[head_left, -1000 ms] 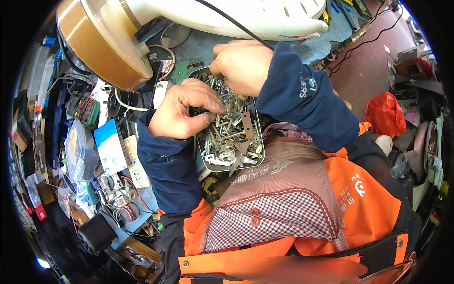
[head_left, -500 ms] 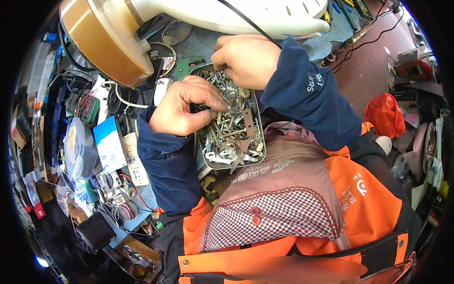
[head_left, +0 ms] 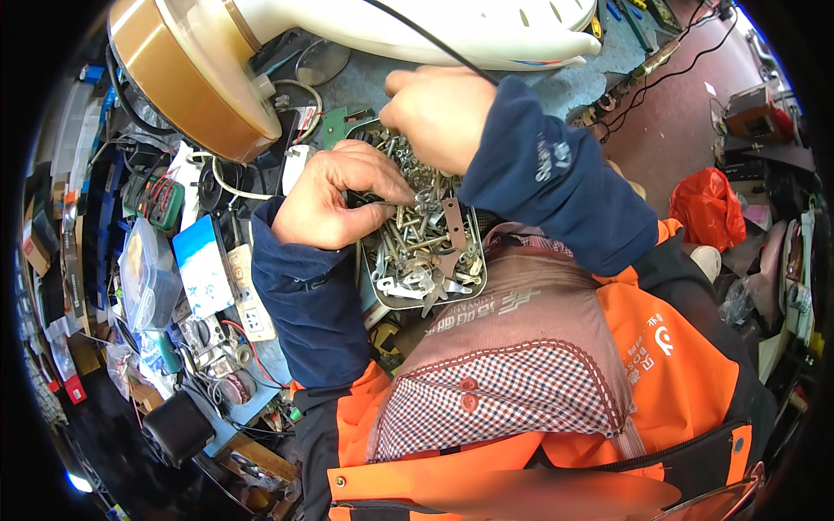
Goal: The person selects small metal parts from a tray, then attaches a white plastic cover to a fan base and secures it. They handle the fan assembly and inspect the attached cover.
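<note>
A metal tray point(head_left: 408, 306) heaped with loose screws point(head_left: 408, 236) and small metal parts sits in front of me. Over its left side rests my left hand point(head_left: 334, 198), thumb and fingers brought together in a pinch among the screws; what lies between the tips is too small to name. My right hand point(head_left: 441, 115), slightly blurred, is above the tray's far end with its fingers curled. Its fingertips are partly hidden, so I cannot make out anything in them. A flat brown metal strip point(head_left: 453, 223) with holes lies on the heap at the right.
A large white and gold appliance point(head_left: 187, 74) stands beyond the tray, with a black cable point(head_left: 426, 33) crossing near my right wrist. A green bracket point(head_left: 340, 127), a power strip point(head_left: 250, 295) and a clear plastic box point(head_left: 149, 273) lie leftward. A red bag point(head_left: 705, 208) is far right.
My right hand has shifted slightly left over the far end of the tray, its sleeve moving along. My left hand stays nearly in place.
</note>
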`<state>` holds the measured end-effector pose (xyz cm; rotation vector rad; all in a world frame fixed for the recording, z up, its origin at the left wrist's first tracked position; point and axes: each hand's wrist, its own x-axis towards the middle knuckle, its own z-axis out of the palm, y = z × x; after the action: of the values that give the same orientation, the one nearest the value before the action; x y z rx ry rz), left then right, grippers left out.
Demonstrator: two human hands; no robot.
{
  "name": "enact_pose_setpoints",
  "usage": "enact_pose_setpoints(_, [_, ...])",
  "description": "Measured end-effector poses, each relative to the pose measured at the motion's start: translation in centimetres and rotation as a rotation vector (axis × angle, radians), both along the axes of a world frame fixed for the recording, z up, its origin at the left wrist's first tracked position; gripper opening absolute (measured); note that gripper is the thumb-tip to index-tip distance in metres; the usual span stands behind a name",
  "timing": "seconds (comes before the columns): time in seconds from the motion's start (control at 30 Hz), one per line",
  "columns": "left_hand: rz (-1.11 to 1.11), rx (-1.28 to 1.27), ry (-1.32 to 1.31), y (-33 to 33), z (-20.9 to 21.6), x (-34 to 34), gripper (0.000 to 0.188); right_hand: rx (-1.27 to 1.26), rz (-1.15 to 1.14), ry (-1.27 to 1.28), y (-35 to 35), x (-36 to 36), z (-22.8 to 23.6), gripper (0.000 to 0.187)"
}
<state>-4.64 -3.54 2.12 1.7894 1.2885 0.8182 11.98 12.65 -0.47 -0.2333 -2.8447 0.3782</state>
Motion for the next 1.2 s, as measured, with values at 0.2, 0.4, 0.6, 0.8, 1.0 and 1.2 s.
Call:
enact_pose_setpoints(0.2, [0.002,0.013,-0.010,-0.1,-0.2,-0.1,0.027,-0.128,0.085,-0.146,0.1,0.3,0.9,0.027])
enact_pose_setpoints(0.4, [-0.005,0.020,0.011,0.3,0.2,0.1,0.026,0.024,0.006,-0.137,-0.5,-0.4,0.2,0.026])
enact_pose_setpoints(0.6, [-0.012,0.010,0.010,0.0,0.0,0.0,0.024,-0.198,0.128,-0.139,1.0,0.1,0.5,0.022])
enact_pose_setpoints(0.8, [-0.017,0.010,0.004,0.0,-0.2,-0.2,0.024,-0.184,0.105,-0.297,0.3,-0.5,0.8,0.025])
enact_pose_setpoints(1.0, [0.023,0.012,-0.011,-0.2,-0.1,0.1,0.027,-0.172,0.139,-0.124,1.0,-0.1,1.4,0.028])
enact_pose_setpoints(1.2, [-0.010,-0.019,-0.014,-0.1,-0.2,-0.2,0.024,-0.099,0.076,-0.333,0.2,-0.1,1.2,0.026])
